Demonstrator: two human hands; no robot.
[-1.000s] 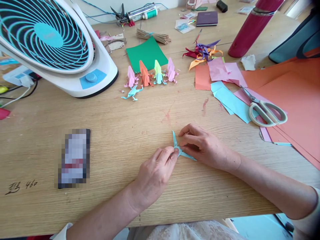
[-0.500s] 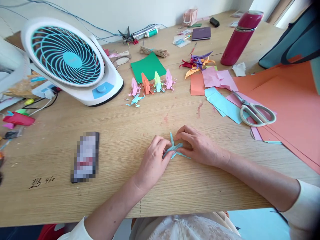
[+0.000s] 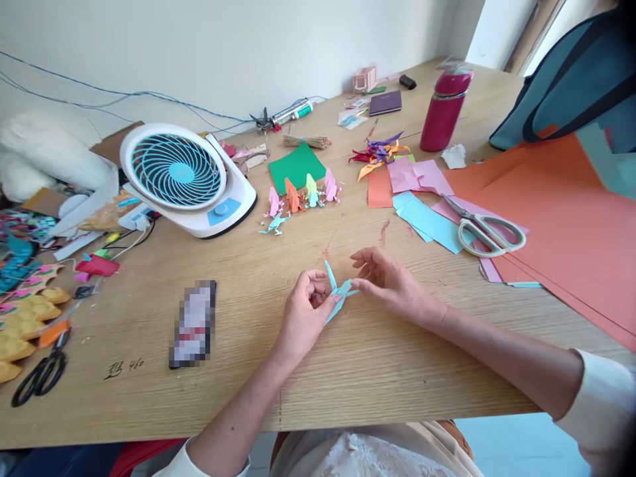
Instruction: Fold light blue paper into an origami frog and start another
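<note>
A light-blue folded paper figure (image 3: 340, 299) with narrow pointed strips is pinched between the thumb and fingers of my left hand (image 3: 309, 308), just above the table. One strip points up and away; another sticks out to the right. My right hand (image 3: 392, 281) is beside it, fingers curved and apart, its thumb tip close to the right-hand strip. Whether that thumb touches the paper is hard to make out. Beyond my hands stand several small folded paper figures in pink (image 3: 331, 186), orange (image 3: 293, 195) and green-blue (image 3: 312, 191), with a light-blue one (image 3: 275, 224) in front.
At back left is a white fan (image 3: 173, 169); a pixelated phone-like object (image 3: 193, 324) lies nearer. To the right are pale-handled scissors (image 3: 489, 232), blue paper strips (image 3: 430, 224) and large orange sheets (image 3: 561, 232). A red bottle (image 3: 444, 112) and teal bag (image 3: 571, 79) stand behind.
My right fingers have come away from the blue paper and spread apart. The paper has turned in my left hand. The camera view has shifted, showing more at the left.
</note>
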